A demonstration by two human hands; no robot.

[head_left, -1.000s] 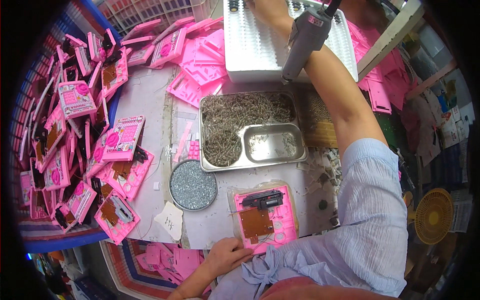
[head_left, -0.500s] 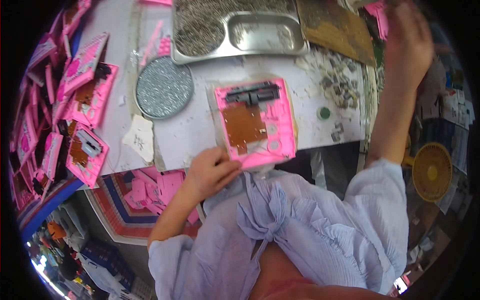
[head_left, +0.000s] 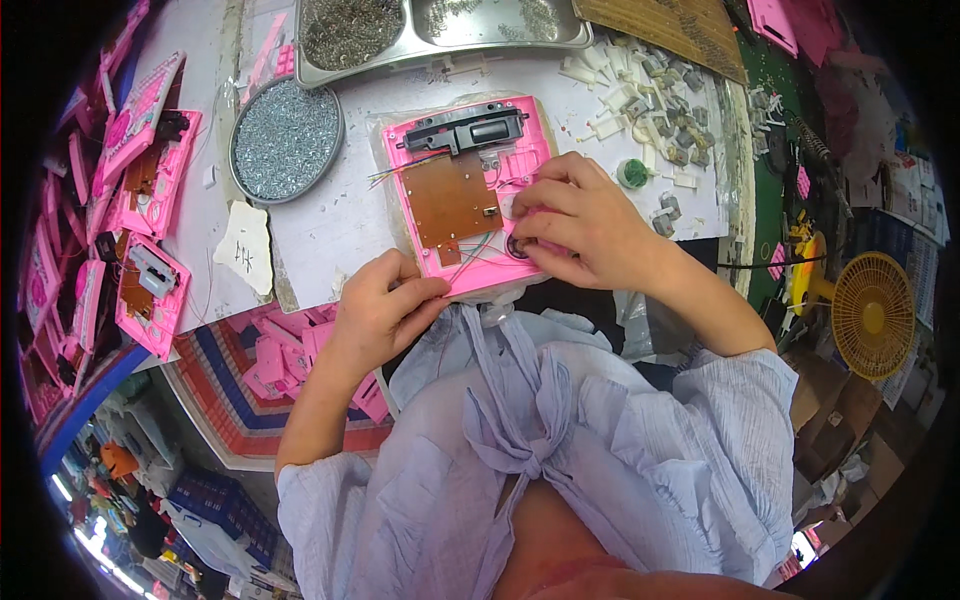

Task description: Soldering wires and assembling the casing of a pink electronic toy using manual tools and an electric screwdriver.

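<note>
A pink plastic casing (head_left: 538, 140) lies open side up on the table before me. Inside it are a brown circuit board (head_left: 445, 200), a long black plastic part (head_left: 468, 130) along the far side, and thin coloured wires (head_left: 474, 258). My left hand (head_left: 378, 308) is closed on the casing's near left corner, thumb and fingers pinching the edge. Over the casing's right side, my right hand (head_left: 585, 225) has its fingers bent down onto a small round dark part (head_left: 516, 246), which they partly cover.
A round dish of small metal pieces (head_left: 286, 140) stands left of the casing, behind a torn white scrap (head_left: 243, 248). Beyond is a steel tray (head_left: 440, 45) with springs. White plastic parts (head_left: 650, 110) lie at right; pink casings (head_left: 160, 180) pile up left. A yellow fan (head_left: 872, 315) stands far right.
My right hand has come back from the far right to the casing's right side, with the round dark part now under its fingers. My left hand stays at the near left corner.
</note>
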